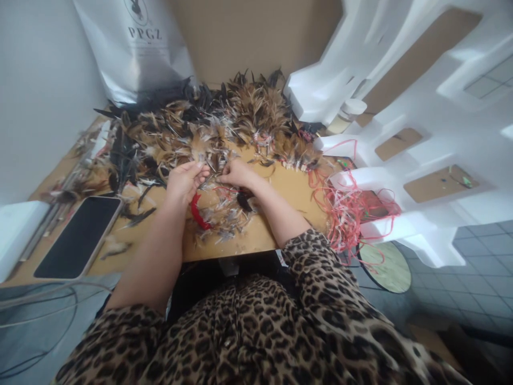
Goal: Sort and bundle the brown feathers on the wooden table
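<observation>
My left hand (186,179) is closed in a pinch, with a light brown feather (199,151) rising from between thumb and fingertips. Close beside it, my right hand (237,175) has its thumb and fingers drawn together low over the table; whatever they grip is too small to make out. Just beyond both hands spreads a heap of loose brown and black feathers (164,128). A curved red strip (199,213) lies below my left hand. Next to it, feather scraps (230,216) are scattered near the table's front edge.
A phone (80,235) lies at the left. Bunched feathers (260,107) stand at the back, before a white bag (140,59). On the right are tangled red strings (348,214), large white foam pieces (433,149) and a jar with a white lid (352,107).
</observation>
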### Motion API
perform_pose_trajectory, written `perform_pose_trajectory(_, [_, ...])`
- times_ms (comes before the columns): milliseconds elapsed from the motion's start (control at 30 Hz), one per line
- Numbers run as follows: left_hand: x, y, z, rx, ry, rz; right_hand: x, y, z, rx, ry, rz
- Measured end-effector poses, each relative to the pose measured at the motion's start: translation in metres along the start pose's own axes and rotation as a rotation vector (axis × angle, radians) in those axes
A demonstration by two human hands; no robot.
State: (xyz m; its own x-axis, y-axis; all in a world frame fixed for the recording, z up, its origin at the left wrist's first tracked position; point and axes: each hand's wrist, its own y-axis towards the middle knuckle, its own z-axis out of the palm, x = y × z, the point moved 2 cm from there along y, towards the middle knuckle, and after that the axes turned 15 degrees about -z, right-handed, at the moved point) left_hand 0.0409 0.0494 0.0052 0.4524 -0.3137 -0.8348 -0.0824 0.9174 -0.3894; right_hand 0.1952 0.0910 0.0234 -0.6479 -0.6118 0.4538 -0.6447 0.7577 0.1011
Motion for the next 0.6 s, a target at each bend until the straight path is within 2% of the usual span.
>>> perform_pose_trajectory(100, [0.000, 0.000, -0.001, -0.006, -0.004, 0.000, 0.013, -0.002, 0.003, 0.049, -0.178, 0.054])
perform_pose_trajectory(200, [0.000, 0.000, -0.001, -0.006, 0.003, 0.000, 0.013, 0.000, 0.005, 0.023, -0.187, 0.076])
perform_pose_trajectory(267, [0.000, -0.001, -0.001, -0.003, 0.003, 0.005, 0.005, 0.001, 0.003, -0.035, -0.045, 0.046])
perform_pose_trajectory(467, [-0.001, -0.004, 0.001, -0.009, -0.021, -0.016, -0.024, 0.000, -0.014, -0.370, 0.743, 0.086])
perform_pose_trajectory(600, [-0.002, -0.004, 0.002, 0.059, -0.061, -0.059, -0.028, 0.002, -0.020, -0.565, 0.996, 0.084])
